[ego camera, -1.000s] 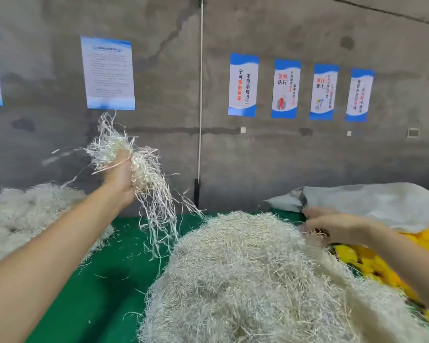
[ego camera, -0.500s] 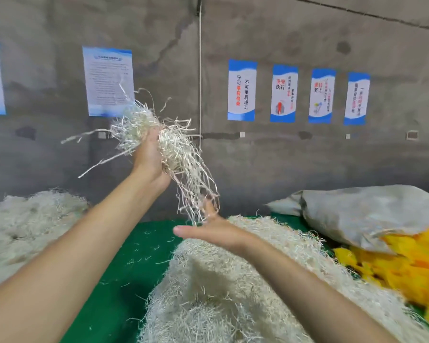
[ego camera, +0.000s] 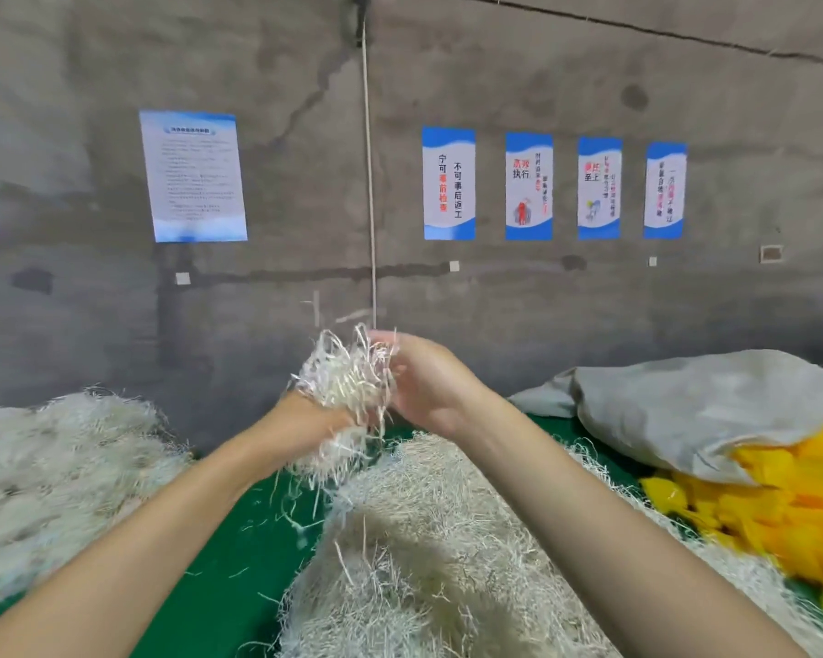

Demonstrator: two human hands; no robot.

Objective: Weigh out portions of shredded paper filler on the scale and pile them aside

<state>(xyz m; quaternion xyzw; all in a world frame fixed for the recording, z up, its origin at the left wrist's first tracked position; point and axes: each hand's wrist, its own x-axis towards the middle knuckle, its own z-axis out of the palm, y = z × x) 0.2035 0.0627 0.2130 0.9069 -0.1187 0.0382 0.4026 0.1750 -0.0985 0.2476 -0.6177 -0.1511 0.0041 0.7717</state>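
**A:** While my left hand (ego camera: 312,417) and right hand (ego camera: 426,382) close their grip on the paper wad (ego camera: 345,377), twelve o'clock above the heap (ego camera: 424,543), I'm gathering a portion.
**B:** Next?
**A:** Probably the scale, which isn't in sight.

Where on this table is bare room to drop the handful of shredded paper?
The only open patch is the green table strip between the left pile and the centre pile, lightly littered with strands. A thin green sliver shows behind the centre pile beside the grey sack. The right side is crowded by sack and yellow material.
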